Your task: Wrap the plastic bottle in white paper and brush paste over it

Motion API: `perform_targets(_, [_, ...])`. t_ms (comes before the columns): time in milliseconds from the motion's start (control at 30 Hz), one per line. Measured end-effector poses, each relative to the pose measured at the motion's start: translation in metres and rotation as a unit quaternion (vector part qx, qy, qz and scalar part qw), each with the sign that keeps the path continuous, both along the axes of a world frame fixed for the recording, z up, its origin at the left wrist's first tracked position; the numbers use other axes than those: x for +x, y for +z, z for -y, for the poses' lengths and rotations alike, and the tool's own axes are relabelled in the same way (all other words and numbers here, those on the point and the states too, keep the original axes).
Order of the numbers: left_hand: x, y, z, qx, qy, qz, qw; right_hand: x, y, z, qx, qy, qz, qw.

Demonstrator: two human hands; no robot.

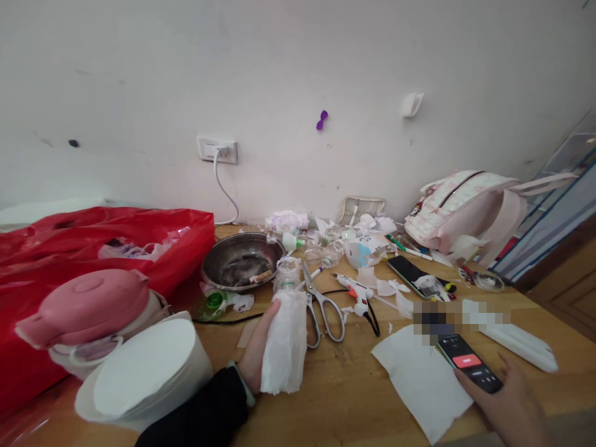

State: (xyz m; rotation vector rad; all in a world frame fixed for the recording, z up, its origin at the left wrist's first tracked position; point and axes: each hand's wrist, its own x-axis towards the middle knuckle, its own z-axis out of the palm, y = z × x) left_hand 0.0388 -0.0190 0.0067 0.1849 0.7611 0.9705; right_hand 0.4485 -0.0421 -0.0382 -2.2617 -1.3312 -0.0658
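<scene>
My left hand [259, 354] is wrapped round a clear plastic bottle [287, 273] that stands on the wooden table [344, 397], with white tissue paper [284, 341] draped over its body. My right hand [510, 400] at the lower right holds a black phone [470, 363] with a lit screen showing a red button. Steel scissors [321, 307] lie just right of the wrapped bottle. A white glue gun [356, 292] with a black cord lies beyond them.
A metal bowl [239, 261] sits behind the bottle. Left are a red plastic bag [116, 242], a pink-lidded pot [88, 310] and a white lidded bucket [144, 372]. A white sheet [419, 379], second phone [410, 273], bottle scraps, markers and a pink backpack [465, 208] crowd the right.
</scene>
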Motion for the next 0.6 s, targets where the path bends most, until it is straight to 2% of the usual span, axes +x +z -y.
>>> perform_targets(300, [0.002, 0.004, 0.001, 0.001, -0.006, -0.016, 1.000, 0.025, 0.011, -0.022, 0.007, -0.037, -0.008, 0.999])
perform_targets(600, [0.001, 0.005, 0.002, -0.003, -0.007, -0.013, 1.000, 0.018, 0.026, -0.040, -0.024, -0.045, 0.009, 0.999])
